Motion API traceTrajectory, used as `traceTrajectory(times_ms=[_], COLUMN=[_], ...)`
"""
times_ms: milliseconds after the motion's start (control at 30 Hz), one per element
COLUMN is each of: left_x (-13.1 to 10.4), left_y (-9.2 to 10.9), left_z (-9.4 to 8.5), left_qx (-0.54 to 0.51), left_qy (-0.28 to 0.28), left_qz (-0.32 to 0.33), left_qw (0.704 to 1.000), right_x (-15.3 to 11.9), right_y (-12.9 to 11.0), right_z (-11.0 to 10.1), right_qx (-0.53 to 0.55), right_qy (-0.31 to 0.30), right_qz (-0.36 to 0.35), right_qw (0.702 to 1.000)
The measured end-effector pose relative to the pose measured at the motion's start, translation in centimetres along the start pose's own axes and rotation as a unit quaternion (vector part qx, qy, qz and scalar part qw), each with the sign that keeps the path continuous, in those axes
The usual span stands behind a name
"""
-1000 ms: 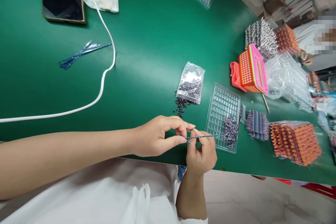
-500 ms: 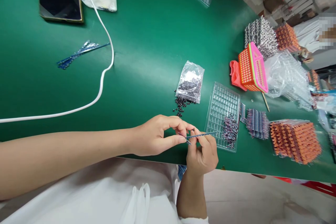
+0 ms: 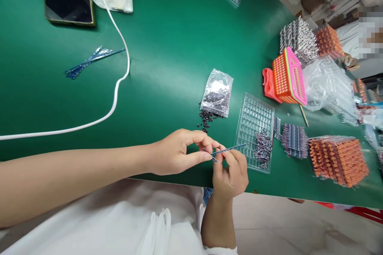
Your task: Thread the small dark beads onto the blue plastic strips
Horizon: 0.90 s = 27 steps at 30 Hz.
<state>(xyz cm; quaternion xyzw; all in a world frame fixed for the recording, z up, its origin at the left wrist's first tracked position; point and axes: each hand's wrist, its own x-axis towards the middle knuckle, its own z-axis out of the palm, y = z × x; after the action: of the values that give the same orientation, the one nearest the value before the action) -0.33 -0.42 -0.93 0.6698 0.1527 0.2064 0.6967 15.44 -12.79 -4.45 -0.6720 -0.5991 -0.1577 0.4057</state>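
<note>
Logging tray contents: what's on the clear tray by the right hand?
On the clear tray, a heap of thin dark and pinkish pieces lies toward the near right. Whatever is under them is covered; the right hand hides the near left corner.

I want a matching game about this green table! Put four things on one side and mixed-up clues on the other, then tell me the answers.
Things:
1. thin blue strip
2. loose dark beads
3. clear tray nearest the hands
4. basket

Clues:
A. has a pile of thin pieces near one corner
B. orange and pink
C. at the fingertips of the left hand and the right hand
D. scattered at the edge of a small plastic bag

Pairs: 1-C, 2-D, 3-A, 4-B
</note>
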Motion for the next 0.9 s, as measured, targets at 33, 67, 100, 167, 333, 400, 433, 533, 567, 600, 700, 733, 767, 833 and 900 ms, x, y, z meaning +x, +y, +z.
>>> traceTrajectory(times_ms=[33,67,100,167,333,400,433,533,567,600,700,733,767,833,900], left_x=[0.02,0.03,0.03,0.03,0.0,0.05,0.09,0.29,0.35,0.41,0.53,0.55,0.57,0.59,0.59], left_y=[-0.01,-0.02,-0.04,-0.07,-0.2,-0.23,-0.23,-0.25,-0.28,-0.33,-0.52,-0.57,-0.59,-0.58,-0.53], left_z=[-0.01,-0.03,-0.04,-0.07,-0.14,-0.16,-0.15,-0.1,-0.08,-0.05,0.05,0.08,0.11,0.17,0.21], left_qx=[-0.001,-0.003,-0.006,-0.012,-0.024,-0.037,-0.047,-0.096,-0.111,-0.121,-0.106,-0.091,-0.079,-0.064,-0.06], left_qy=[0.0,0.0,0.0,0.0,0.004,0.012,0.017,0.027,0.03,0.034,0.051,0.056,0.06,0.062,0.063], left_qz=[-0.006,-0.012,-0.018,-0.027,-0.046,-0.066,-0.08,-0.12,-0.125,-0.127,-0.126,-0.127,-0.128,-0.131,-0.133], left_qw=[1.0,1.0,1.0,1.0,0.999,0.997,0.996,0.988,0.985,0.984,0.985,0.986,0.987,0.987,0.987], right_x=[0.01,0.02,0.01,-0.01,-0.1,-0.1,-0.09,-0.02,0.0,0.01,0.0,-0.01,-0.02,-0.02,0.01], right_y=[0.0,-0.01,-0.01,-0.01,-0.08,-0.14,-0.18,-0.3,-0.34,-0.38,-0.45,-0.45,-0.46,-0.44,-0.42], right_z=[0.0,0.02,0.05,0.12,0.21,0.17,0.14,0.02,-0.03,-0.08,-0.22,-0.26,-0.29,-0.32,-0.33], right_qx=[-0.002,-0.003,-0.002,0.003,0.006,0.011,0.02,0.079,0.102,0.122,0.157,0.165,0.171,0.18,0.184], right_qy=[-0.001,-0.001,-0.002,-0.003,-0.004,-0.007,-0.009,-0.012,-0.011,-0.009,-0.009,-0.01,-0.013,-0.016,-0.018], right_qz=[-0.002,-0.003,-0.005,-0.007,0.002,0.01,0.017,0.057,0.073,0.087,0.121,0.13,0.138,0.147,0.145], right_qw=[1.0,1.0,1.0,1.0,1.0,1.0,1.0,0.995,0.992,0.989,0.98,0.978,0.975,0.972,0.972])
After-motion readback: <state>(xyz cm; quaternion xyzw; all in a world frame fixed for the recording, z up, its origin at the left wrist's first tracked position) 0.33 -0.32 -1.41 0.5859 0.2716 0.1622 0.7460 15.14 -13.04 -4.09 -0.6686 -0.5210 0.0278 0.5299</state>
